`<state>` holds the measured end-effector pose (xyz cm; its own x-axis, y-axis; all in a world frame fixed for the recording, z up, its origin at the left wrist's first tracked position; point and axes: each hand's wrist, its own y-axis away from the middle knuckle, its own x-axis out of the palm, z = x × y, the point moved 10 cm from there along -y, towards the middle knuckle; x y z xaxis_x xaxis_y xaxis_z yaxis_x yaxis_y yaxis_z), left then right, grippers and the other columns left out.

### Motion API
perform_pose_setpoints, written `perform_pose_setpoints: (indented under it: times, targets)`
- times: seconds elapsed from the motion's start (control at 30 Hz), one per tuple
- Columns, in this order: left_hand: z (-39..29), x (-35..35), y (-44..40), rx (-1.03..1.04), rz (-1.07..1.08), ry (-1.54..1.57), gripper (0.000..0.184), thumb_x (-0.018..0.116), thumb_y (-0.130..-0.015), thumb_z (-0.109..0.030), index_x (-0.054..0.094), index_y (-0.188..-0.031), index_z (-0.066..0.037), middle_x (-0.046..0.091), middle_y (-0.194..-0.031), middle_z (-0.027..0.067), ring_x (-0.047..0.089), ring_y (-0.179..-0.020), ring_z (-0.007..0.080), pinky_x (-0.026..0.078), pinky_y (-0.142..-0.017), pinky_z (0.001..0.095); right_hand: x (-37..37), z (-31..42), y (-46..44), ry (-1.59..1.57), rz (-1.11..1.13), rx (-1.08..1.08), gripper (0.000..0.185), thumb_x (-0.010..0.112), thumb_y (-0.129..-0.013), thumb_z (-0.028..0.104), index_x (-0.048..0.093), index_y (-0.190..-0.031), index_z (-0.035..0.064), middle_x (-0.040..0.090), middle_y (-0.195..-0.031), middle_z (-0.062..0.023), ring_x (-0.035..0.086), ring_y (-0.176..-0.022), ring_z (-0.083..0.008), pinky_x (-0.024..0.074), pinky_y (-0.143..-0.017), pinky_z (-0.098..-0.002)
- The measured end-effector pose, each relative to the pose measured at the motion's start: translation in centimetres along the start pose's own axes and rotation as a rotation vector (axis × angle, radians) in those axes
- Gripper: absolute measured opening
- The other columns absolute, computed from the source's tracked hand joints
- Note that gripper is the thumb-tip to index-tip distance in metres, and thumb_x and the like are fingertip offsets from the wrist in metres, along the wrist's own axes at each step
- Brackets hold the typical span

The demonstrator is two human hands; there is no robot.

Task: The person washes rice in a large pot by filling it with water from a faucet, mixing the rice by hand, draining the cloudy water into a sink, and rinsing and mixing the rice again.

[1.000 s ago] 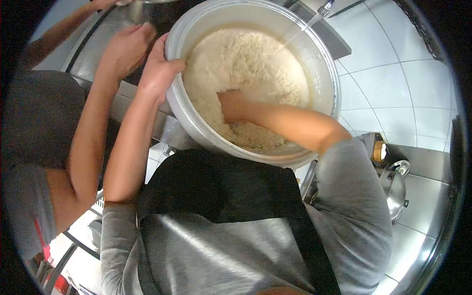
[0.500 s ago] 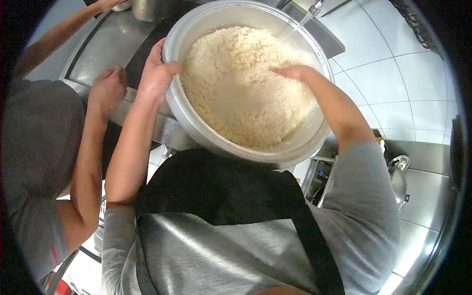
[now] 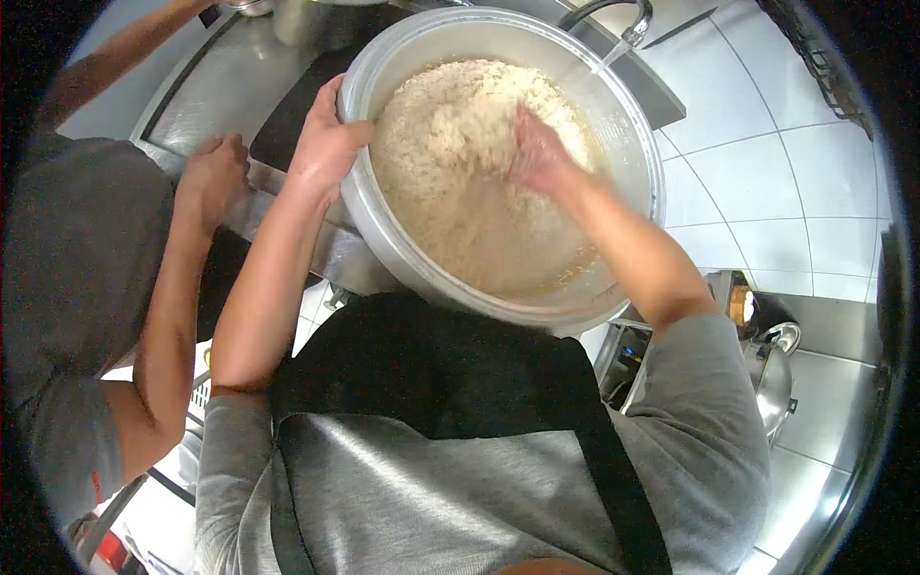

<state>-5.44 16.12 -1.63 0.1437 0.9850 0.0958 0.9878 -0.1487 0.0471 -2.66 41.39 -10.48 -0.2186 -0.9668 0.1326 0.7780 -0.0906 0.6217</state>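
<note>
A large, pale round pot (image 3: 640, 201) is tilted toward me, holding pale grains that look like rice (image 3: 431, 125) in cloudy water. My left hand (image 3: 329, 139) clasps its left rim, thumb over the edge and fingers around the outside. Inside the pot, my right hand (image 3: 539, 153) is among the wet grains, stirring up a blurred clump of them. Motion smears its fingers, so their closure is unclear. At the upper right rim, a metal faucet (image 3: 636, 31) runs a thin stream of water into the pot.
A co-worker in a dark shirt stands close on my left, one hand (image 3: 213, 177) by the steel counter (image 3: 220, 91). Metal vessels sit at the top left. White wall tiles (image 3: 747, 163) line the right, with a lidded metal pot (image 3: 767, 383) below.
My right hand has moved left and deeper into the grains, lifting a clump. The pot appears slightly further right and lower in view, and cloudy water shows more around the grains.
</note>
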Motion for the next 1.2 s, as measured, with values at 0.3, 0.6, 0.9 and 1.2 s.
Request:
perform_pose_setpoints:
  times: [0.3, 0.6, 0.9, 1.2]
  targets:
    - [0.2, -0.1, -0.5, 0.049, 0.032, 0.003, 0.074, 0.052, -0.060, 0.003, 0.032, -0.132, 0.003, 0.049, -0.118, 0.0163, 0.049, -0.108, 0.0252, 0.037, -0.094, 0.0303, 4.4, 9.1, -12.6, 1.494, -0.206, -0.485, 0.067, 0.064, -0.072, 0.050, 0.050, -0.124, 0.0109, 0.048, -0.127, -0.0155, 0.045, -0.118, -0.0288, 0.0394, -0.094, -0.0408]
    - [0.6, -0.3, -0.6, 0.008, 0.014, 0.061, 0.075, 0.056, -0.061, 0.004, 0.030, -0.131, 0.005, 0.051, -0.115, 0.0181, 0.052, -0.103, 0.0255, 0.040, -0.091, 0.0312, 1.8, -0.8, -0.7, 2.061, 0.355, -0.643, 0.074, 0.068, -0.070, 0.042, 0.040, -0.132, 0.0112, 0.026, -0.142, -0.0172, 0.028, -0.129, -0.0357, 0.0244, -0.105, -0.0491]
    - [0.5, -0.4, -0.5, 0.029, 0.000, -0.124, 0.072, 0.055, -0.064, 0.004, 0.030, -0.131, 0.004, 0.050, -0.119, 0.0179, 0.049, -0.109, 0.0257, 0.036, -0.095, 0.0320, 3.5, -12.2, 7.0, 2.362, 0.905, -0.244, 0.047, 0.068, -0.067, 0.024, 0.061, -0.103, -0.0046, 0.051, -0.121, -0.0196, 0.025, -0.129, -0.0395, 0.0237, -0.105, -0.0478]
    - [-0.5, 0.0, 0.0, -0.019, 0.010, -0.013, 0.074, 0.054, -0.062, 0.005, 0.030, -0.132, 0.003, 0.049, -0.118, 0.0171, 0.049, -0.110, 0.0255, 0.036, -0.095, 0.0320, 8.7, -5.6, -5.5, 1.922, 0.160, -0.211, 0.051, 0.055, -0.075, 0.043, 0.060, -0.109, 0.0049, 0.052, -0.123, -0.0144, 0.034, -0.126, -0.0321, 0.0250, -0.105, -0.0433]
